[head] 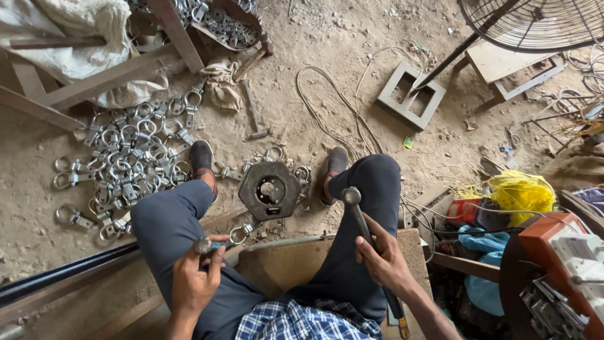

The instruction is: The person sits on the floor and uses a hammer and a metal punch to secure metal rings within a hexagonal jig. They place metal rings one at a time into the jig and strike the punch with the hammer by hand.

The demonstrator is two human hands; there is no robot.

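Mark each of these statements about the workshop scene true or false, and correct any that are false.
1. The right hand grips a hammer by its handle. True.
2. The left hand is empty. False: it holds a small metal ring clamp near the knee.
3. A heap of metal ring clamps lies on the dirt floor beside the left foot. True.
4. The hexagonal metal block sits between the two feet. True.
5. The hammer's head rests on the hexagonal metal block. False: it is raised over the right knee.
6. The fan stands at the top left. False: it is at the top right.
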